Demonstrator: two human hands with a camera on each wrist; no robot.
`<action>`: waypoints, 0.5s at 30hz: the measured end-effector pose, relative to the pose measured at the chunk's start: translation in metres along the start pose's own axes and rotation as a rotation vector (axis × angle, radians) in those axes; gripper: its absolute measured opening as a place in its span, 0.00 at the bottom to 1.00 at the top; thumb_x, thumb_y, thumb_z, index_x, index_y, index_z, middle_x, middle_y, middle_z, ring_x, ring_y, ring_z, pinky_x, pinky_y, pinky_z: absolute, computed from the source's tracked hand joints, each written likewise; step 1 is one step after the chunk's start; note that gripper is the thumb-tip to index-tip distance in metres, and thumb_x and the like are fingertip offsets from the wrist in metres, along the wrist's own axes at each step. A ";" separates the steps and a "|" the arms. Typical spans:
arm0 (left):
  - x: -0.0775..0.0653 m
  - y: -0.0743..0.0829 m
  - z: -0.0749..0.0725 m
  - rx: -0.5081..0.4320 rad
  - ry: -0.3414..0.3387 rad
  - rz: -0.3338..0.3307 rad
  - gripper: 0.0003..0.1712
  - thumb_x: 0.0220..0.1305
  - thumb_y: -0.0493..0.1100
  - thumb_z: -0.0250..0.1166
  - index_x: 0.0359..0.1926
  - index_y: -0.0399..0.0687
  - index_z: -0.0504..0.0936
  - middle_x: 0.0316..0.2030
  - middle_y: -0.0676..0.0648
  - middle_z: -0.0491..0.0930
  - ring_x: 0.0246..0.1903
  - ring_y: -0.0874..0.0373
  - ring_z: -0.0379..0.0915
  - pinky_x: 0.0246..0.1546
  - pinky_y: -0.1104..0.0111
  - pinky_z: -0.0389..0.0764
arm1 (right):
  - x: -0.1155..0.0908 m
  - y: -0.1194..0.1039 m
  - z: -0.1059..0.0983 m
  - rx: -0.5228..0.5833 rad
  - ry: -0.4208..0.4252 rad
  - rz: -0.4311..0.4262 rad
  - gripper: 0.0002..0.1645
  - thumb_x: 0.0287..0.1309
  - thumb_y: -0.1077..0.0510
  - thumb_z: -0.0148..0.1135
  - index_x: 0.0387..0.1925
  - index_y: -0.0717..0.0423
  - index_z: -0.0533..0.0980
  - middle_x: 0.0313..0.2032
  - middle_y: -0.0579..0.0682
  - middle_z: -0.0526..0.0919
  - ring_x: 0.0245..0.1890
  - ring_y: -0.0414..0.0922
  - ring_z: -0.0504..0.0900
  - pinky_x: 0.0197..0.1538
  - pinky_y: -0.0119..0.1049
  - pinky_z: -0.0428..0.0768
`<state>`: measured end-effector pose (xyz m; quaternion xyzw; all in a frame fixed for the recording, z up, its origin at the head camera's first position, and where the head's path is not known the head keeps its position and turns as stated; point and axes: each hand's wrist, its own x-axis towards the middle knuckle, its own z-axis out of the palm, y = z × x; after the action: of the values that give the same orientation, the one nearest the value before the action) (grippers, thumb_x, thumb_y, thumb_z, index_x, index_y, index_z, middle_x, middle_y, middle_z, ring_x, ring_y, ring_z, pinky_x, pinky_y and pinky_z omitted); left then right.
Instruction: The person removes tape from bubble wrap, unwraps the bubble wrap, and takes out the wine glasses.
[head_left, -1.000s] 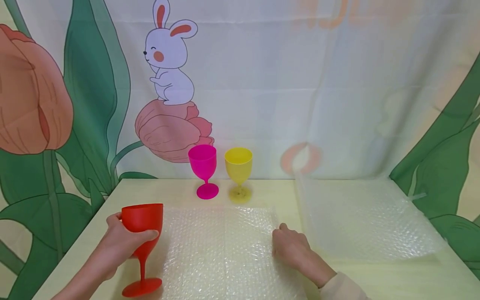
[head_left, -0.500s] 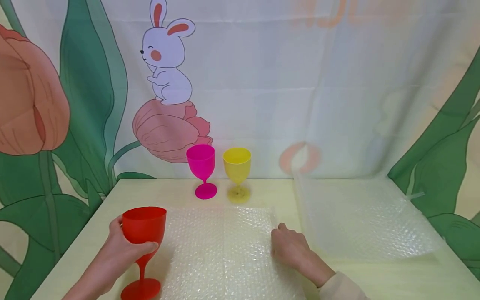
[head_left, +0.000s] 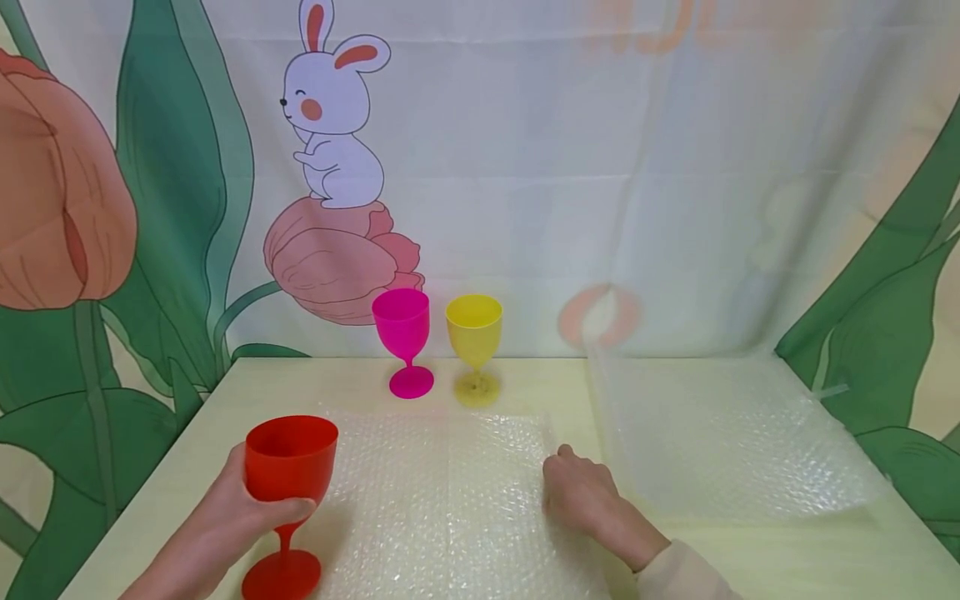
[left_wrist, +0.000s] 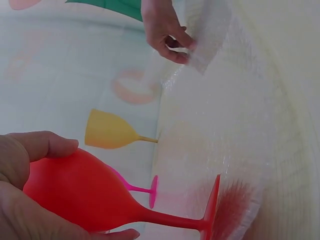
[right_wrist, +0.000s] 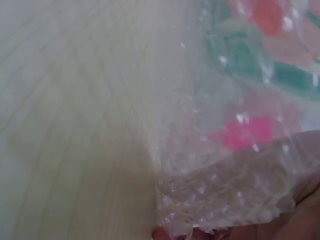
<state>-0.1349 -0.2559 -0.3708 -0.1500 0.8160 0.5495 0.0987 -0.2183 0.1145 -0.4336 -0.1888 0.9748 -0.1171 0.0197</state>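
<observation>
My left hand [head_left: 217,521] grips the bowl of a red plastic goblet [head_left: 291,471], thumb across its front. The goblet is upright at the left edge of a bubble wrap sheet [head_left: 442,500]; whether its foot touches the surface I cannot tell. In the left wrist view the red foot [left_wrist: 211,210] is close to the wrap, with a red reflection beside it. At the sheet's right edge my right hand [head_left: 581,493] pinches the wrap between thumb and fingers, lifting that edge, as the left wrist view shows. Seen close in the right wrist view, wrap [right_wrist: 200,185] covers part of the fingers.
A magenta goblet [head_left: 402,325] and a yellow goblet [head_left: 476,329] stand upright side by side near the table's back edge. Another bubble wrap sheet [head_left: 735,442] lies at the right. Behind the table [head_left: 795,558] hangs a printed cloth [head_left: 525,167] with a rabbit and tulips.
The red goblet, in my left hand, has shifted slightly right and tilted so its opening shows more. My right hand stays at the wrap's edge.
</observation>
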 end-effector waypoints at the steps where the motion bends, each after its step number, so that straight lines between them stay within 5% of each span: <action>1: 0.000 0.000 0.000 -0.002 -0.003 -0.008 0.64 0.57 0.41 0.76 0.77 0.37 0.37 0.68 0.32 0.55 0.62 0.32 0.57 0.47 0.53 0.84 | 0.000 0.000 0.000 0.000 0.000 0.000 0.11 0.51 0.71 0.65 0.21 0.60 0.72 0.26 0.53 0.67 0.21 0.46 0.65 0.22 0.45 0.69; 6: 0.000 0.000 -0.002 -0.001 -0.014 -0.039 0.66 0.55 0.42 0.77 0.78 0.39 0.36 0.69 0.34 0.55 0.63 0.33 0.58 0.50 0.51 0.83 | 0.004 0.001 0.000 -0.004 -0.007 0.019 0.10 0.52 0.71 0.64 0.22 0.60 0.72 0.27 0.52 0.67 0.22 0.47 0.66 0.23 0.44 0.69; 15: -0.003 -0.003 -0.004 -0.014 -0.051 0.000 0.65 0.55 0.38 0.78 0.78 0.41 0.38 0.70 0.34 0.56 0.64 0.33 0.57 0.51 0.52 0.83 | 0.005 0.004 -0.002 0.005 0.002 0.033 0.08 0.53 0.71 0.64 0.23 0.61 0.73 0.28 0.53 0.67 0.21 0.47 0.67 0.23 0.44 0.70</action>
<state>-0.1313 -0.2603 -0.3708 -0.1365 0.8094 0.5588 0.1184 -0.2249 0.1163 -0.4327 -0.1723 0.9776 -0.1192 0.0213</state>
